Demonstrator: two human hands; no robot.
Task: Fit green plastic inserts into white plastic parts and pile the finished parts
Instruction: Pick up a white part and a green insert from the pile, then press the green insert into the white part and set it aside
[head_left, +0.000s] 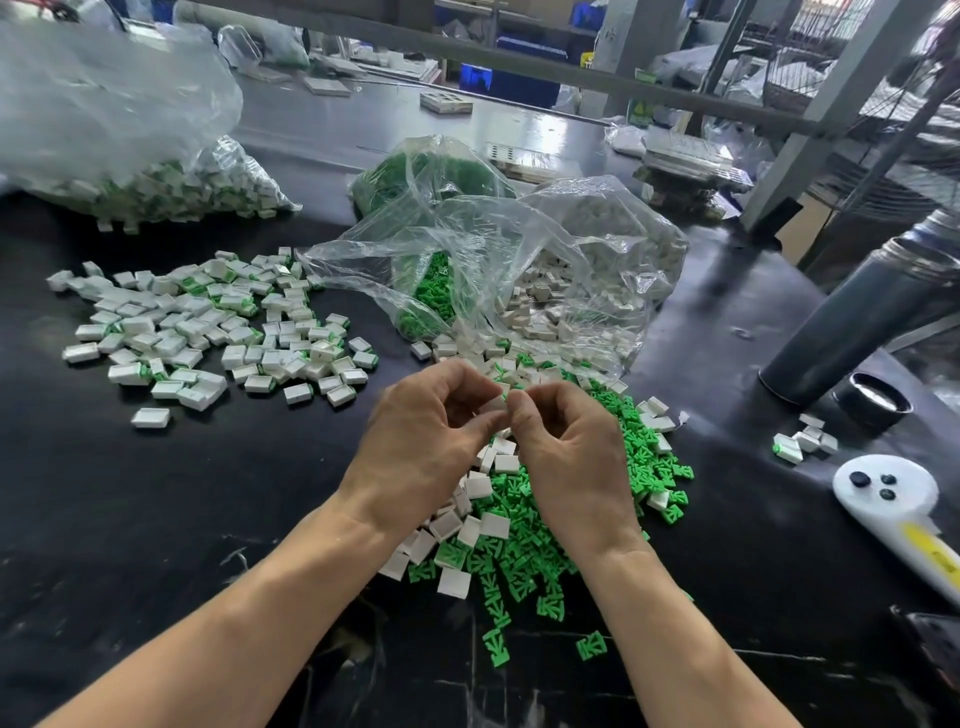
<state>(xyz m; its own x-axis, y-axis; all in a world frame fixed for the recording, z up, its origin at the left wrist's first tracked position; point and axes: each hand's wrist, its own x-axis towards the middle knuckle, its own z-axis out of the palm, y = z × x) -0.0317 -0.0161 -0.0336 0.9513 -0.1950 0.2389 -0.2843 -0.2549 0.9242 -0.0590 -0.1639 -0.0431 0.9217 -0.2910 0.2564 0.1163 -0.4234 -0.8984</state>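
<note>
Both hands met above the loose green inserts (524, 525): left hand (431, 436) pinched a white part (493, 404), right hand (566, 447) pinched against it, likely seating an insert. Finished pile (208, 322) lay far left of the inserts.

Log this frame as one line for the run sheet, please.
stage: fitting | left hand and right hand: pinch white part together | finished pile: left | loose green inserts: under hands

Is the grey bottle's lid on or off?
Off. The bottle stands with its top open, leaning in this wide view, and its black lid lies on the table beside it.
</note>
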